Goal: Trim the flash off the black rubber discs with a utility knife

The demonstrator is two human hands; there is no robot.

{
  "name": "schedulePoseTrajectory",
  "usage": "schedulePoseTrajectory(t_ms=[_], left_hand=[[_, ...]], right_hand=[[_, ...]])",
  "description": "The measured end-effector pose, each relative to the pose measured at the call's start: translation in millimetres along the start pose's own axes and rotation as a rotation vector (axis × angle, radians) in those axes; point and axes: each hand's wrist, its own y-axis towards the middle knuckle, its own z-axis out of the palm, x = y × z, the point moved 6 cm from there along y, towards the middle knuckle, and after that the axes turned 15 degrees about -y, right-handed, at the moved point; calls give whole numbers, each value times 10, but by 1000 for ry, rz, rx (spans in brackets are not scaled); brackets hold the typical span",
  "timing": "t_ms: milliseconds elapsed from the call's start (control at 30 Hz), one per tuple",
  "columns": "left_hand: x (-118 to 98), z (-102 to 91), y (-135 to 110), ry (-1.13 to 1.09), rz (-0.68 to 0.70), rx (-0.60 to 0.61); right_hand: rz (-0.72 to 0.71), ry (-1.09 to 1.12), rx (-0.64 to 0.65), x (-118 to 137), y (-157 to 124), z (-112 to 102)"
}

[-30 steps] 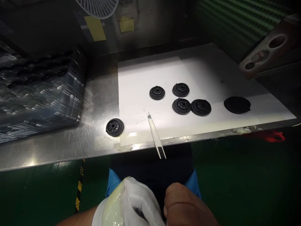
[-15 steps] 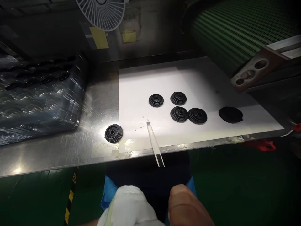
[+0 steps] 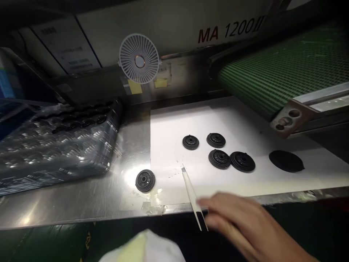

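My bare right hand (image 3: 237,218), a little blurred, reaches in from the lower right. Its thumb and forefinger are apart at the handle of a slim white craft knife (image 3: 191,189); whether they touch it I cannot tell. The knife's pointed grey tip lies on white paper, and its dark-marked rear end juts over the table edge. At the bottom, my left hand (image 3: 144,249) shows only as a white-gloved part with a pale yellow patch; its fingers are hidden. Several ribbed black round parts (image 3: 219,159) lie on the paper, and another black disc (image 3: 145,181) sits at its left edge.
White paper (image 3: 169,123) covers part of the metal table (image 3: 81,203). Clear plastic trays (image 3: 68,153) holding black parts are stacked at left. A small white fan (image 3: 139,60) stands behind. At right, a green conveyor belt (image 3: 286,69) with a metal end bracket (image 3: 285,118) overhangs the table.
My right hand has risen from in front of my body to the knife's handle, its fingers opening out. My left hand sits lower in view. The camera has tilted upward.
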Motion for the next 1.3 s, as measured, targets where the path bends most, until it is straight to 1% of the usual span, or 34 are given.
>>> schedulePoseTrajectory(t_ms=[33,67,133,167,200,233,300,333,400,433,467,500,567,633,667,700,733,767,800,867,1000,1067,1167,1233,1300], left_hand=[[-23,-152,5,30,4,-87],[-38,-338,12,93,-2,-219],[-57,-723,12,323,-45,-549],[-63,-867,18,466,-76,-681],[-61,-960,42,604,-107,-760],[-43,-1007,89,715,-133,-776],[24,-1009,209,829,-148,-696],[49,-1001,249,855,-145,-671],[65,-999,277,830,-121,-681],[61,-1005,268,751,-94,-704],[55,-1012,249,611,-52,-728],[51,-1014,225,405,5,-747],[58,-975,192,-163,157,-727],[57,-872,206,-760,320,-630],[51,-803,234,-1007,377,-564],[46,-728,276,-1207,407,-499],[41,-649,327,-1363,408,-440],[40,-569,384,-1486,382,-391],[40,-493,440,-1579,340,-356],[37,-383,521,-1695,274,-339],[0,-311,564,-1730,273,-366],[-4,-296,560,-1739,262,-378],[2,-281,555,-1766,228,-402],[-4,-273,559,-1778,214,-405],[-15,-270,563,-1784,213,-408]], right_hand=[[99,-148,24,-100,119,4],[171,-299,73,-171,232,37],[214,-536,216,-228,429,173],[206,-599,277,-230,504,245],[188,-623,320,-223,562,304],[168,-610,343,-215,602,341],[124,-488,327,-207,637,339],[112,-395,290,-215,636,296],[134,-189,193,-262,603,150],[164,-92,145,-292,572,68],[202,-11,102,-320,535,-9],[240,59,69,-337,493,-72],[279,173,11,-318,410,-156],[279,278,-55,-255,336,-196],[281,327,-80,-226,302,-198],[291,374,-100,-207,267,-191],[308,418,-110,-200,232,-177],[328,462,-108,-205,197,-158],[345,510,-101,-217,161,-138],[365,633,-92,-255,90,-111],[373,899,-143,-319,-17,-124],[392,929,-140,-326,-43,-130],[448,887,-116,-339,-50,-145],[447,880,-162,-350,-29,-194],[410,896,-251,-355,-5,-248]])
